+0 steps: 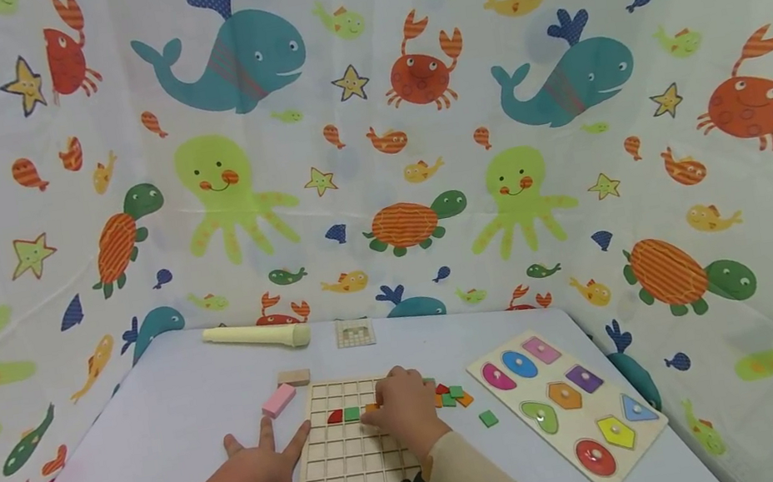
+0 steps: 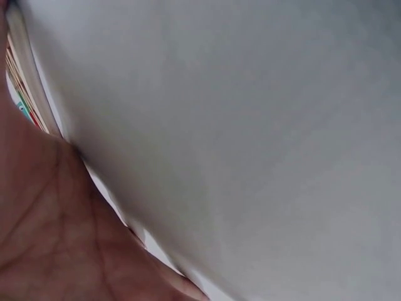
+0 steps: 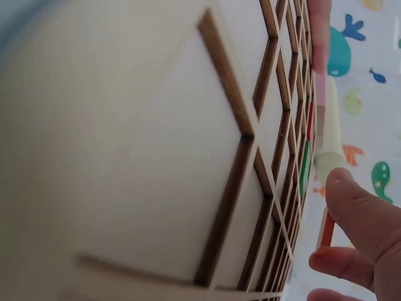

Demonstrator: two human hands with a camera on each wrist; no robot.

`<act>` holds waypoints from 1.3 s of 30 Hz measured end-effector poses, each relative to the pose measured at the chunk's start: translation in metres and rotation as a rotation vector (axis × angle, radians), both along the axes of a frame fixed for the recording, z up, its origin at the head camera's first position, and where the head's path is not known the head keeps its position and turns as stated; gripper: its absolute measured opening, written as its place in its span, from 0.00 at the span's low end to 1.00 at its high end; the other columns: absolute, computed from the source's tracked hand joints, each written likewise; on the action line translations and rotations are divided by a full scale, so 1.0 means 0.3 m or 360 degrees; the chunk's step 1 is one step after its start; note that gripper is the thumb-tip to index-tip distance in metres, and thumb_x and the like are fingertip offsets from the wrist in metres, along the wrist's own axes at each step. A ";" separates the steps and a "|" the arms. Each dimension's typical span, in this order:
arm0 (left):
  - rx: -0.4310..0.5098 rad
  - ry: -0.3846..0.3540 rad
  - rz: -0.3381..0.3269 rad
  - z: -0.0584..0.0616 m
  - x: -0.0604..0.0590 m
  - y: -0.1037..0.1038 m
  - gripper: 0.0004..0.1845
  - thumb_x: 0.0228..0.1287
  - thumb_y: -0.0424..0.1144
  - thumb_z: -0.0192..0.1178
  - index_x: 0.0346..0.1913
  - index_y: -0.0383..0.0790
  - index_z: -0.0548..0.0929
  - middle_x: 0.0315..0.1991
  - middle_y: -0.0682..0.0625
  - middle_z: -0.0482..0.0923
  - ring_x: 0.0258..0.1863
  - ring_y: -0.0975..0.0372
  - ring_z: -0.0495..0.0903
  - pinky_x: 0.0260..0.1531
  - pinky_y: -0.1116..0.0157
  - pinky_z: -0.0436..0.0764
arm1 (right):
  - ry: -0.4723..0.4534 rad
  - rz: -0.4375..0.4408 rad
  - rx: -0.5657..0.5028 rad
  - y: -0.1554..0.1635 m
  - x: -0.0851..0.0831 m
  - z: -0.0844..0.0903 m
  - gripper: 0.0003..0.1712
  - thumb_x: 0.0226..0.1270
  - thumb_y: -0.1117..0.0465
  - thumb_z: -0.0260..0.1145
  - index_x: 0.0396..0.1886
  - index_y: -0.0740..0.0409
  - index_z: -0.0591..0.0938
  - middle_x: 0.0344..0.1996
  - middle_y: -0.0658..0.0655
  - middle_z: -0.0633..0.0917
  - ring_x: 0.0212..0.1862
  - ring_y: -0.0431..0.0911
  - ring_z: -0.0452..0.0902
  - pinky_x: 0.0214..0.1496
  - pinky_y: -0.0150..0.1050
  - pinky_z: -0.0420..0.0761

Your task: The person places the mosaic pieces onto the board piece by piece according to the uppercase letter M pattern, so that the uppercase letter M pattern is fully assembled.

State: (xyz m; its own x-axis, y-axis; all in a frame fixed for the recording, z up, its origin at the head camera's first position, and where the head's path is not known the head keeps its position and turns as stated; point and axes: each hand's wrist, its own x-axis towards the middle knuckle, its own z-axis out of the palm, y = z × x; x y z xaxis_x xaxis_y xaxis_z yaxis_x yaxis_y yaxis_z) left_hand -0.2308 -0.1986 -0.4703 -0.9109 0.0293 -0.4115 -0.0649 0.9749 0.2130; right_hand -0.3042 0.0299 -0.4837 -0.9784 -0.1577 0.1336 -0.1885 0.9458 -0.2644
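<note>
A wooden grid board (image 1: 347, 468) lies on the table. In one of its rows a red tile (image 1: 336, 417) and a green tile (image 1: 352, 414) sit side by side. My left hand (image 1: 259, 472) rests with fingers spread at the board's left edge; its palm (image 2: 56, 219) fills a corner of the left wrist view. Over the board, my right hand (image 1: 409, 408) pinches a small orange tile (image 3: 326, 229) between thumb and finger, just right of the green one. That hand covers part of the row.
Several loose coloured tiles (image 1: 464, 399) lie right of the board, a green one (image 1: 488, 419) apart from them. Farther right is a shape puzzle board (image 1: 596, 415). A pink block (image 1: 279, 400), a wooden block (image 1: 294, 378), a pale yellow stick (image 1: 257, 335) and a small card (image 1: 355, 333) lie behind.
</note>
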 end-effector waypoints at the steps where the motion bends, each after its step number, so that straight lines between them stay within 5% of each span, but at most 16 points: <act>1: 0.0003 0.0000 0.0004 -0.002 -0.001 -0.001 0.75 0.28 0.82 0.77 0.85 0.63 0.56 0.84 0.25 0.38 0.70 0.08 0.37 0.45 0.08 0.56 | -0.0007 0.0001 0.0012 -0.004 -0.003 0.003 0.25 0.55 0.34 0.82 0.21 0.44 0.81 0.39 0.48 0.80 0.44 0.49 0.71 0.53 0.57 0.73; 15: 0.0028 0.0006 0.0040 -0.001 0.002 -0.005 0.76 0.26 0.83 0.78 0.85 0.67 0.55 0.86 0.29 0.36 0.72 0.10 0.35 0.44 0.08 0.55 | -0.0030 0.0049 0.0121 -0.032 -0.063 -0.006 0.26 0.51 0.33 0.84 0.22 0.43 0.82 0.32 0.48 0.76 0.41 0.49 0.69 0.50 0.56 0.70; 39: 0.0041 0.0004 0.0061 0.004 0.009 -0.004 0.76 0.26 0.82 0.79 0.85 0.66 0.56 0.86 0.29 0.36 0.73 0.10 0.35 0.45 0.08 0.55 | -0.0182 0.0116 0.0331 -0.053 -0.064 0.051 0.22 0.55 0.34 0.82 0.32 0.44 0.87 0.34 0.49 0.79 0.42 0.51 0.71 0.55 0.56 0.74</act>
